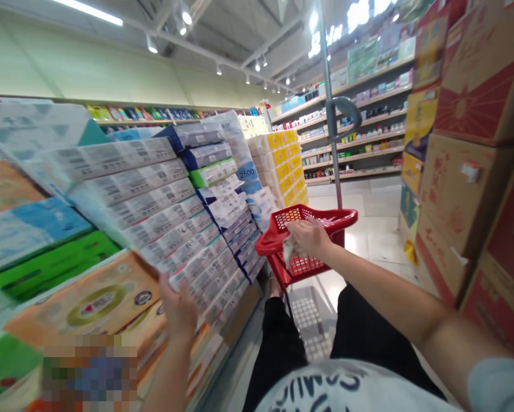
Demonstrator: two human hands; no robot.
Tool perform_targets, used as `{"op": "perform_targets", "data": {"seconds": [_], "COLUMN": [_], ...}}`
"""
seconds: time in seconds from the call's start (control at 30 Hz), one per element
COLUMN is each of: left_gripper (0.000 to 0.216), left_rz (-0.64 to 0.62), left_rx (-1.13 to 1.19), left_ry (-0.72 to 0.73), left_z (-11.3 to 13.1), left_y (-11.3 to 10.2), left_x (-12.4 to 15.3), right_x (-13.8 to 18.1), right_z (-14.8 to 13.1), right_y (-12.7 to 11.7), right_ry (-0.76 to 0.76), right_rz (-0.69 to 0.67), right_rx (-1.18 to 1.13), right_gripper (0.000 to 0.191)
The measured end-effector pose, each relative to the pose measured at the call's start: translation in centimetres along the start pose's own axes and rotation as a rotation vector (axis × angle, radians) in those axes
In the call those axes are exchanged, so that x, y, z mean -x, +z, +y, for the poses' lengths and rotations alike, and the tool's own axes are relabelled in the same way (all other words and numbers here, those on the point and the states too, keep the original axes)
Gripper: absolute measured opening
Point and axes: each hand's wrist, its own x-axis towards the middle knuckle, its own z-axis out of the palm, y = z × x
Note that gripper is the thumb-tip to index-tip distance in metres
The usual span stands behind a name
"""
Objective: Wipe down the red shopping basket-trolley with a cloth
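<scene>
My left hand is at the right end of an orange tissue pack in the stack at left. Its fingers look apart, and I cannot tell whether they press on the pack. Beside it rise stacked white tissue packs. My right hand is closed over the near part of a red shopping basket cart. A pale, crumpled item hangs from under its fingers, too blurred to name. Inside the basket a bit of pink shows near the far rim.
Cardboard cartons are piled along the right side. Ahead stand yellow-and-white packs, a metal pole and stocked shelves. Tiled floor runs between the stacks. My legs are close behind the cart.
</scene>
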Motion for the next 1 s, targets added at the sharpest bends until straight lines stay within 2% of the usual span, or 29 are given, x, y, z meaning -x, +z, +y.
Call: {"op": "perform_targets", "data": {"seconds": [0.03,0.07,0.1,0.2,0.27,0.33,0.4,0.43,0.53,0.6,0.73,0.8,0.87,0.93,1.0], "left_gripper": [0.04,0.039,0.037,0.028,0.033,0.044,0.05,0.051,0.05,0.049,0.047,0.046,0.046,0.046,0.045], "left_rz": [-0.068,-0.195,-0.321,-0.629,-0.748,-0.78,-0.745,-0.718,-0.645,-0.606,-0.564,-0.555,-0.544,-0.526,-0.515], "left_rx": [-0.01,-0.003,-0.001,-0.222,-0.478,-0.704,-0.83,-0.862,-0.902,-0.911,-0.894,-0.873,-0.859,-0.858,-0.857], "left_ry": [0.107,0.186,0.239,0.451,0.585,0.583,0.595,0.615,0.691,0.723,0.761,0.767,0.771,0.778,0.783], "left_z": [0.8,1.7,2.5,4.1,4.3,3.9,3.2,2.9,2.2,2.1,2.1,2.2,2.2,2.3,2.4], "left_y": [2.9,5.7,8.5,15.9,19.4,21.7,22.8,23.0,23.0,22.9,22.7,22.5,22.3,22.1,21.9], "left_x": [0.6,1.2,2.1,4.6,6.1,7.1,7.6,7.8,8.1,8.3,8.8,8.9,9.1,9.2,9.3], "right_x": [0.1,0.2,0.6,1.7,2.0,2.1,2.5,2.9,4.0,3.9,1.3,0.8,1.7,3.1,4.0], "right_z": [0.5,0.9,1.2,2.1,3.1,4.3,5.2,5.4,5.0,4.3,3.3,2.9,2.6,2.6,3.1], "right_y": [-0.3,-0.6,-0.9,-1.5,-1.9,-2.2,-2.3,-2.3,-2.1,-2.4,-2.9,-2.5,-2.0,-1.6,-1.9], "right_ry": [0.074,0.103,0.082,-0.125,-0.138,0.008,0.135,0.142,0.007,-0.017,0.192,0.238,0.194,0.08,-0.007], "right_rz": [0.012,0.023,0.029,0.006,-0.008,0.022,0.071,0.091,0.126,0.115,-0.001,-0.013,0.052,0.139,0.168], "right_rx": [0.014,0.027,0.037,0.044,0.039,0.047,0.072,0.088,0.12,0.122,0.123,0.136,0.15,0.155,0.15], "right_gripper": [0.028,0.029,0.03,0.035,0.036,0.034,0.034,0.035,0.037,0.035,0.025,0.026,0.028,0.033,0.035]}}
